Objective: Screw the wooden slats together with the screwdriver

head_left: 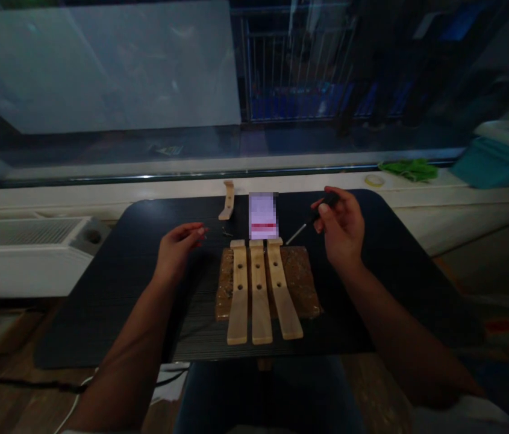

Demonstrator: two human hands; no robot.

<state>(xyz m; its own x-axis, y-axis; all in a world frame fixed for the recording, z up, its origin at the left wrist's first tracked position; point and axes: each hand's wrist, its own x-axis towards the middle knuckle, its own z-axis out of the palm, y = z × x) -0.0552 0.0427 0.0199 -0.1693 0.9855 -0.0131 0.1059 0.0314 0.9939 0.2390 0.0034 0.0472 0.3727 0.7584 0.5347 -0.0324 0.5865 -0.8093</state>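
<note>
My right hand [342,232] grips a screwdriver [298,232] by its black handle, the thin metal shaft slanting down to the left. Over the table's left side, my left hand [179,250] is closed in a pinch; something tiny shows at its fingertips, too small to name. Between the hands, three curved wooden pieces [258,307], each with two holes, lie side by side across a worn brown board [299,283]. Several small metal bits [226,232], perhaps screws, are on the table near my left fingertips.
A similar shorter-looking wooden piece [228,202] is at the back of the dark table [123,289]. Beside it stands a blurred-out pale screen or card [263,214]. The windowsill holds a tape roll [374,180], a green cloth [410,170] and a teal container [498,160]. A radiator [23,247] stands left.
</note>
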